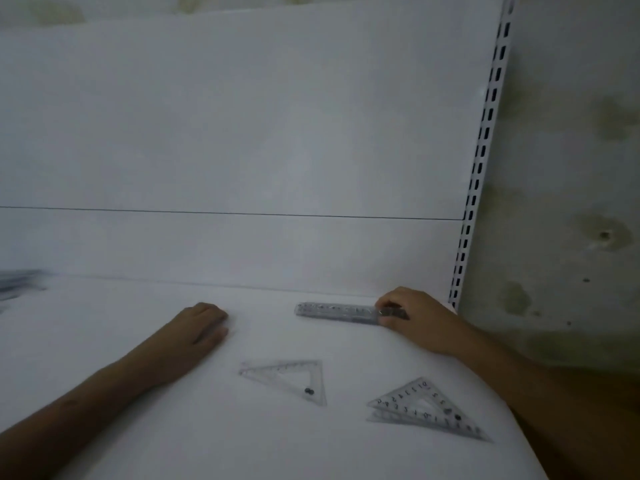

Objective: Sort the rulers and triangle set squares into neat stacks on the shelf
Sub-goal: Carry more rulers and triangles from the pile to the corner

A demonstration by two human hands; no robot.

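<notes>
Rulers and set squares are spread on a white shelf (104, 341), seen left to right. Far left at the frame edge, a blurred dark pile (19, 284) is seen near the back panel; what it holds cannot be told. Left hand (199, 329) rests on the shelf mid-left, fingers curled under loosely, nothing gripped. Near centre, a single clear set square (291, 379) lies flat, apart from both hands. Far centre-right, a stack of clear rulers (339, 312) lies flat, parallel to the back panel (242, 133) and just in front of it. Its right end is pinched by the right hand (412, 318), thumb on the near edge, fingers curled over the far edge. Near right, a small stack of set squares (426, 408) lies by the shelf's front edge, pieces slightly offset, not squared up. Right of the rulers, a slotted white upright (485, 140) stands against a stained wall (571, 168).
</notes>
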